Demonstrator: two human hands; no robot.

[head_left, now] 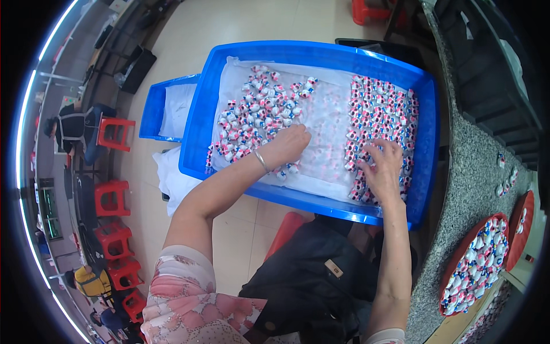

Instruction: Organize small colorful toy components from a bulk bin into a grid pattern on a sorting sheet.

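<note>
A large blue plastic tub (197,123) lined with white cloth (326,123) lies before me. On its left side small white, pink and blue figurines (258,109) lie in a loose heap. Closely packed rows of the same figurines (381,103) fill the right side. My left hand (291,143), a bangle at its wrist, is closed at the heap's right edge; whatever its fingers hold is hidden. My right hand (385,171) rests over the packed rows with its fingers curved and apart, touching or just above the figurines.
A smaller blue tub (152,117) with white cloth sits to the left. On the grey speckled counter (427,275) at right stands a red tray of figurines (475,264). Red stools (114,135) and seated people line the far left. A black bag (312,269) lies near me.
</note>
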